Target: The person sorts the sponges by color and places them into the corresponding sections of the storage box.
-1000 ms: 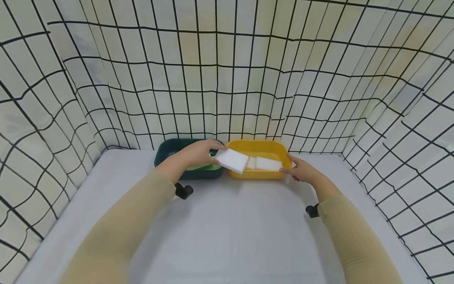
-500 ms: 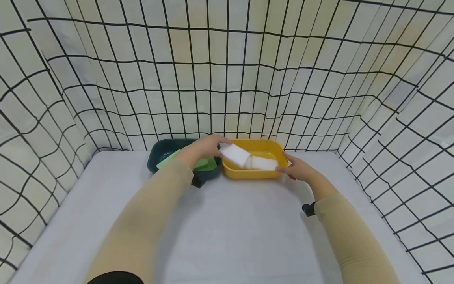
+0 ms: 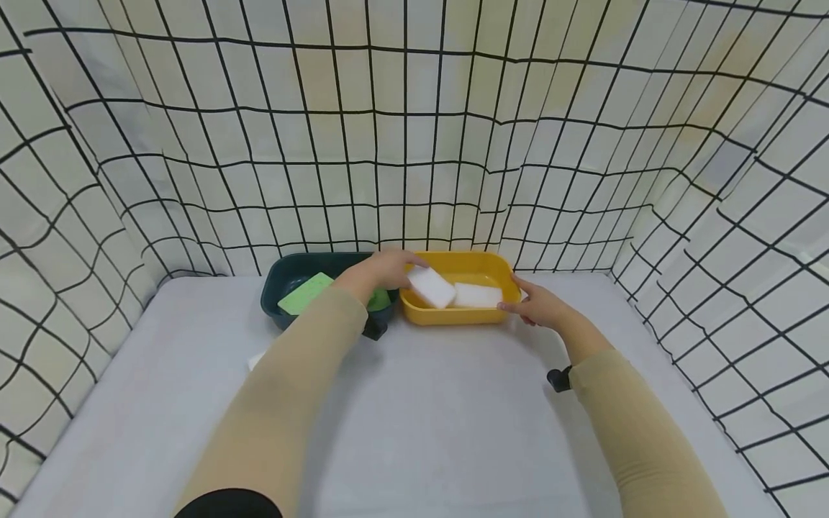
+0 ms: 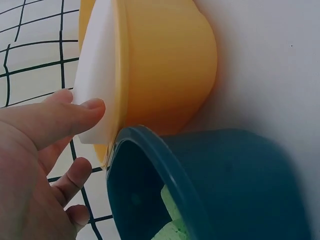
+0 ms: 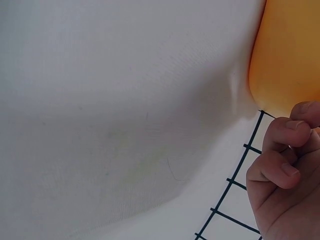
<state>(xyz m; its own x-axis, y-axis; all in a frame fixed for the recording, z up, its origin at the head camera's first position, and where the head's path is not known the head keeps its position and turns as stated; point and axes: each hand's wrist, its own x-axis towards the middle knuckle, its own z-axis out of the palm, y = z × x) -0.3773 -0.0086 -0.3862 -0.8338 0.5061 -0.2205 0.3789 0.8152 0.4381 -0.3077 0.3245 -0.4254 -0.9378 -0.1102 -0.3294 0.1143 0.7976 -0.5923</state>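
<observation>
My left hand (image 3: 382, 272) reaches over the dark green tub and pinches a white sponge block (image 3: 432, 288) between thumb and fingers. That block tilts over the left end of the yellow tub (image 3: 476, 316); in the left wrist view the white sponge block (image 4: 95, 75) stands up past the yellow rim under my thumb. A second white block (image 3: 478, 296) lies inside the yellow tub along its front wall. My right hand (image 3: 540, 303) grips the right end of the yellow tub, with its lower fingers curled in the right wrist view.
The dark green tub (image 3: 275, 284) stands against the yellow one and holds light green pieces (image 3: 306, 293). A white corner of something (image 3: 255, 360) shows beside my left sleeve. Black wire mesh (image 3: 404, 162) closes off the back and sides of the white-covered table (image 3: 440, 432).
My left hand has moved the white sponge block lower into the left end of the yellow tub. The view has shifted slightly; my right hand keeps its place on the tub.
</observation>
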